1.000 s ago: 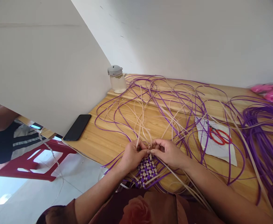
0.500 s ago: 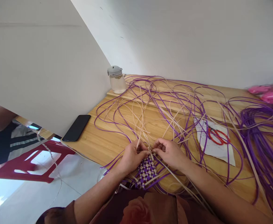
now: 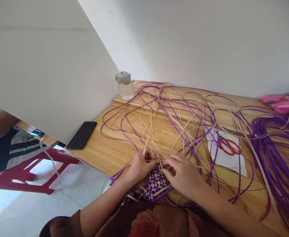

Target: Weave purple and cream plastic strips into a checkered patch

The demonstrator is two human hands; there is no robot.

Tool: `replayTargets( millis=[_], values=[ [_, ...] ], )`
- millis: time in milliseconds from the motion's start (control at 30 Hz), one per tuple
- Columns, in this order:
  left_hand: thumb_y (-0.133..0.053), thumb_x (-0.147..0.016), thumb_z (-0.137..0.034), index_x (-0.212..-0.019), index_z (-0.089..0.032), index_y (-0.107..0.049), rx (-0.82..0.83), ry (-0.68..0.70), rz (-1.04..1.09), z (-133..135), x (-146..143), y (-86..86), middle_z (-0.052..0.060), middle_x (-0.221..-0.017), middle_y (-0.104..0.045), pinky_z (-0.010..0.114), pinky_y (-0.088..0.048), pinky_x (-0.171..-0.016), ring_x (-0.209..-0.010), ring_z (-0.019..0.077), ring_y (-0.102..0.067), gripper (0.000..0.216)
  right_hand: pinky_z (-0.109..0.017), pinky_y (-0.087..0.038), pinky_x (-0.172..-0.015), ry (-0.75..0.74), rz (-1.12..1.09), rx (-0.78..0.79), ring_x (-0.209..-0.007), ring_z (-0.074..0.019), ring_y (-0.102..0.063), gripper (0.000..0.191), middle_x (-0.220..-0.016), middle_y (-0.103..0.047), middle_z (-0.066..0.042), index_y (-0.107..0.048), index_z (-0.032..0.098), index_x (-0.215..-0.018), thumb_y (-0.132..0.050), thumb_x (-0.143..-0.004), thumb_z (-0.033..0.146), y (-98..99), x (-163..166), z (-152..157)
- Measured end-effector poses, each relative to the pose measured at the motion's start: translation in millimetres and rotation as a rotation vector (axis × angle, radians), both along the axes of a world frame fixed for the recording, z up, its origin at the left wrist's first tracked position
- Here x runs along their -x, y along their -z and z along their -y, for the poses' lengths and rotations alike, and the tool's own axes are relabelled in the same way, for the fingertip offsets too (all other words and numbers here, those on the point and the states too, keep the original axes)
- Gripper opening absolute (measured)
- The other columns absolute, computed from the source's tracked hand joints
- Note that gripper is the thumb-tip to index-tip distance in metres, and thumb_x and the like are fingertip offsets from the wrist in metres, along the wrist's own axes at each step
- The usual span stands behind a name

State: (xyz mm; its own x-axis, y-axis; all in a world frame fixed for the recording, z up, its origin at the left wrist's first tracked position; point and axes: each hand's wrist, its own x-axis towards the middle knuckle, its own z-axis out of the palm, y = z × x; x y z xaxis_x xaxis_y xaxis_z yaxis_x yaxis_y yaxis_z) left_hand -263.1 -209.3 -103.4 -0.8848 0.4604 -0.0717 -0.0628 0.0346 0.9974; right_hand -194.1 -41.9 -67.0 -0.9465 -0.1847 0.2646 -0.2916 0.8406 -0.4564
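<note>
A small checkered piece of purple and beige weaving (image 3: 155,183) lies at the table's near edge, close to my body. My left hand (image 3: 142,167) pinches beige strips at its upper left edge, thumb and fingers closed. At the upper right corner, my right hand (image 3: 182,172) has its thumb and index finger closed around a beige strip. Long loose beige strips (image 3: 149,126) and purple strips (image 3: 105,130) fan out from the weaving over the table. The exact crossing of strips between my fingertips is too small to make out.
Red-handled scissors (image 3: 229,146) rest on a white paper (image 3: 233,165). To the right lies a thick purple strip bundle (image 3: 270,144). A lidded jar (image 3: 125,87) stands at the back, a black phone (image 3: 81,135) at the left edge. Another person's arm (image 3: 0,124) shows beyond the partition (image 3: 48,65).
My right hand has shifted slightly down and right and turned over the weaving's corner. The long beige strips that crossed below my right forearm no longer show there. My left hand stays nearly in place.
</note>
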Motion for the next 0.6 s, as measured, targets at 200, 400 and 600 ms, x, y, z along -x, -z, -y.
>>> replayTargets(
  millis=[200,400,600],
  values=[
    [-0.066,-0.071,-0.019,-0.072,-0.018,-0.045,0.010,-0.045,-0.030,-2,-1,5.9,0.001,-0.076,-0.064,0.024,-0.046,-0.067,-0.074,0.0145,-0.062,0.021,-0.028,-0.039,-0.073,0.067,0.021,0.136,-0.079,-0.0168,-0.054,0.010,-0.079,-0.060,-0.003,-0.062,0.018,-0.079,-0.055,-0.086,0.017,15.8,0,11],
    [-0.065,-0.073,-0.024,-0.071,-0.018,-0.049,0.135,-0.091,-0.047,-3,-4,5.7,0.002,-0.074,-0.065,0.025,-0.047,-0.064,-0.071,0.0152,-0.063,0.017,-0.026,-0.033,-0.058,0.097,0.337,0.163,-0.062,-0.0138,-0.051,0.021,-0.065,-0.057,0.000,-0.053,0.019,-0.064,-0.058,-0.083,0.025,1.2,-12,11],
    [-0.065,-0.073,-0.023,-0.070,-0.018,-0.049,0.154,-0.098,-0.088,-3,-4,3.8,0.000,-0.069,-0.062,0.023,-0.047,-0.062,-0.066,0.0136,-0.061,0.017,-0.024,-0.039,-0.070,0.045,0.292,0.493,-0.072,-0.0120,-0.053,0.007,-0.078,-0.058,0.001,-0.054,0.020,-0.082,-0.051,-0.088,0.021,2.8,-16,18]
  ],
)
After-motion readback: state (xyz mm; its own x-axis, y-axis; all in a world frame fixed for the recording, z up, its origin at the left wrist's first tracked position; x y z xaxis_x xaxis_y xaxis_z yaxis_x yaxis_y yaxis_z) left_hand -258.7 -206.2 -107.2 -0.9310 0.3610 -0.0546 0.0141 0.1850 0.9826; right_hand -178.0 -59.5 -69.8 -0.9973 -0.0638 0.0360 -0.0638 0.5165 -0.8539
